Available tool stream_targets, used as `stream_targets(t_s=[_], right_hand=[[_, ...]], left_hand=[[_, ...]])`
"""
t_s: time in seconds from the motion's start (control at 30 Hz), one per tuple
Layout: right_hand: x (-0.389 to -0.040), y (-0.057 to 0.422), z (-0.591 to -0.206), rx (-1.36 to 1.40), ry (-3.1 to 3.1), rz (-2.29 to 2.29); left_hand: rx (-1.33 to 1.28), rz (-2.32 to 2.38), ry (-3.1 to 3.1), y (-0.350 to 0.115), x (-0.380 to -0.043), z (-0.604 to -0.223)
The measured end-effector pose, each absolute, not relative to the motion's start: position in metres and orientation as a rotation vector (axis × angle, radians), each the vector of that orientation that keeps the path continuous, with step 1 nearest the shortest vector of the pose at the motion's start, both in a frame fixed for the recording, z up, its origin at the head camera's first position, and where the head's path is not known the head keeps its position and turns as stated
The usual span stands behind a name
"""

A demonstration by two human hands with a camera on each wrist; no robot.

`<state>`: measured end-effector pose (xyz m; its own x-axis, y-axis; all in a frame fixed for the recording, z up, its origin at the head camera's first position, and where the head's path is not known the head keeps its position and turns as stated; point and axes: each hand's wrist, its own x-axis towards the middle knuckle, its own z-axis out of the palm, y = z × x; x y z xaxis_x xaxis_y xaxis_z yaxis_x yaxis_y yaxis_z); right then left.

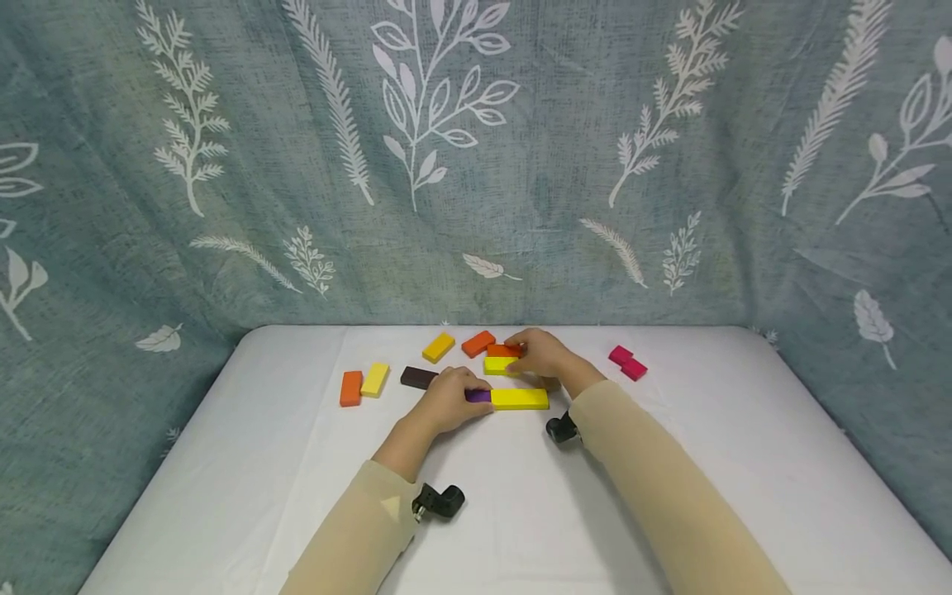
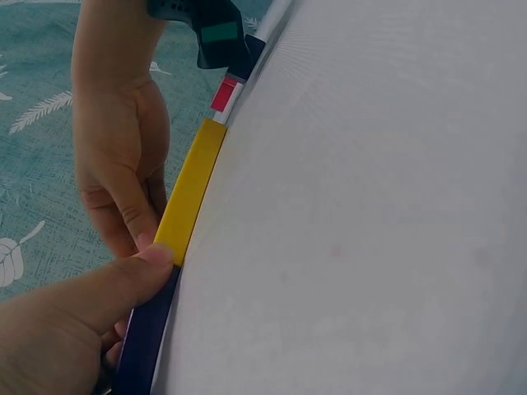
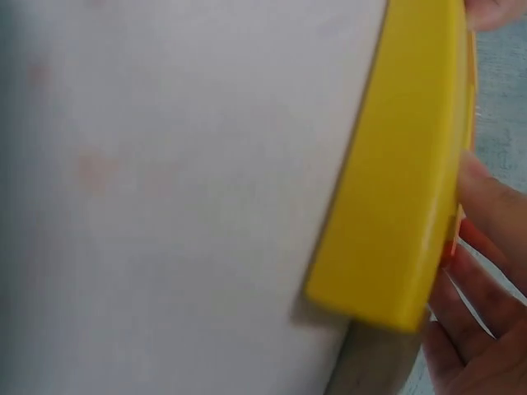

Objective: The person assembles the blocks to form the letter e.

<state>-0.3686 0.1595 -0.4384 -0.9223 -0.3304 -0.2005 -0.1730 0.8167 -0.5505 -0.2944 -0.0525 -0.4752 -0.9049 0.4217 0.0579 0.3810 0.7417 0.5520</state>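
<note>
In the head view my left hand (image 1: 449, 401) pinches a purple block (image 1: 479, 397), its thumb along the near side by the joint with a long yellow block (image 1: 521, 400). The two blocks meet end to end, and the left wrist view shows the thumb over that seam. Beyond them, my right hand (image 1: 546, 355) grips a short yellow block (image 1: 497, 365) and an orange block (image 1: 502, 350) lying against its far side, thumb near and fingers far. A brownish block (image 1: 551, 383) is partly hidden under the right hand.
A dark brown block (image 1: 418, 378) lies just left of the left hand. Farther left are an orange block (image 1: 351, 388) and a pale yellow one (image 1: 375, 380). A yellow block (image 1: 439, 347) and another orange block (image 1: 478, 344) sit behind. Two red blocks (image 1: 628, 364) touch at right.
</note>
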Motion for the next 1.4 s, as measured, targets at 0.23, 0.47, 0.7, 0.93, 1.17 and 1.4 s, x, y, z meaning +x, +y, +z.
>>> stream_targets(t_s=[0.23,0.47,0.7,0.93,1.17,1.4], right_hand=[[-0.373,0.15,-0.446,-0.398,2.799,-0.754],[-0.373,0.153,-0.446,-0.344,2.795,-0.778],[-0.371,0.161,-0.44,-0.324,2.855,-0.728],[-0.375,0.173,-0.442,-0.213,2.823,-0.878],[-0.375,0.181,-0.444,-0.198,2.785,-0.952],[-0.364,0.198,-0.424,-0.126,2.734,-0.93]], left_hand=[[0.67,0.885,2.871,-0.053,-0.293,-0.475],[0.665,0.896,2.869,-0.053,-0.292,-0.474],[0.655,0.9,2.867,-0.054,-0.292,-0.474],[0.68,0.875,2.873,-0.054,-0.293,-0.475],[0.673,0.889,2.881,-0.054,-0.293,-0.477],[0.668,0.901,2.883,-0.054,-0.292,-0.477]])
